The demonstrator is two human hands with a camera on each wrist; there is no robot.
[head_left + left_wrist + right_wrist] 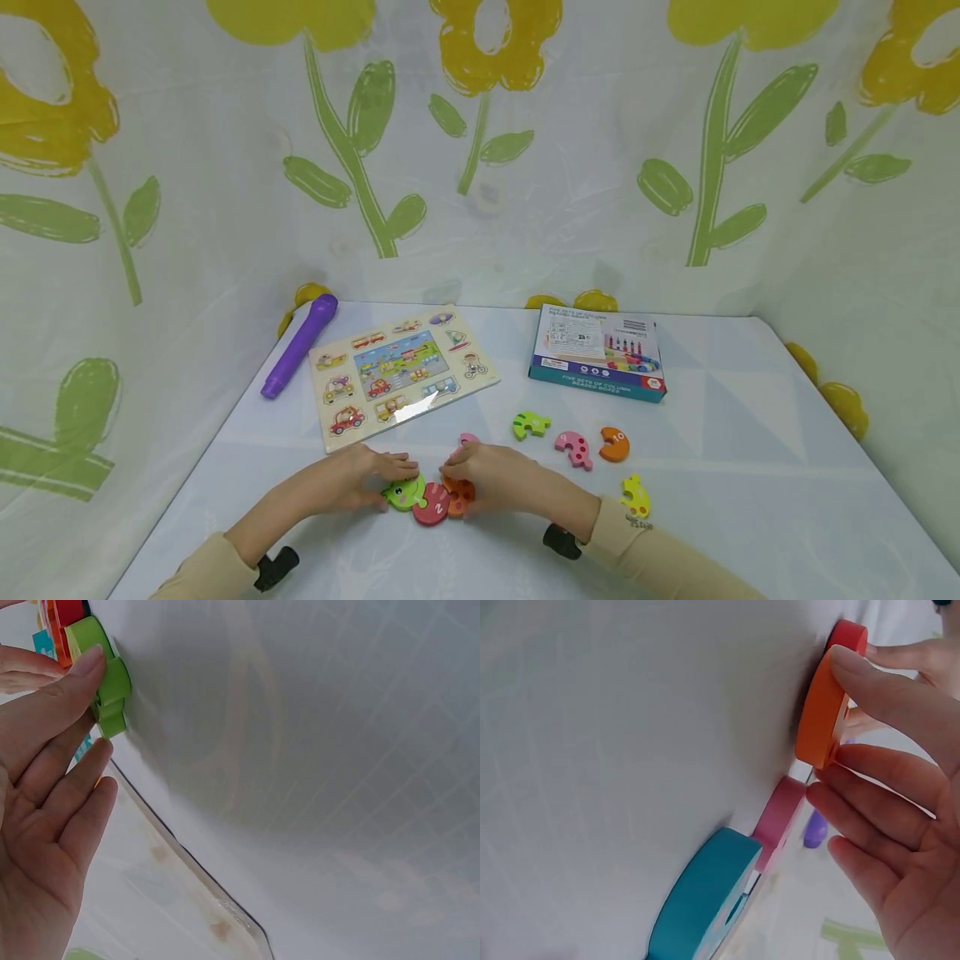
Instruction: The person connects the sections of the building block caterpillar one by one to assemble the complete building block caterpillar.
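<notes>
My left hand (pixel 348 480) pinches the green puzzle piece with a smiling face (pixel 406 494), its thumb along the piece's edge in the left wrist view. Against that piece lies a red round piece numbered 2 (pixel 431 507). On the other side of the red piece, my right hand (pixel 501 478) grips an orange piece with dark spots (pixel 461 502) between thumb and fingers. A pink piece (pixel 778 823) sits just beyond the right fingertips, mostly hidden by the hand in the head view. Nearer the right wrist camera stands a teal piece (pixel 703 894).
Loose green (pixel 531 424), pink (pixel 574 448), orange (pixel 615 445) and yellow (pixel 636 497) pieces lie right of the hands. Behind are a wooden vehicle puzzle board (pixel 337 350), a purple stick-shaped toy (pixel 302 346) and a beaded-boxes carton (pixel 597 352). Flower-print cloth surrounds the table.
</notes>
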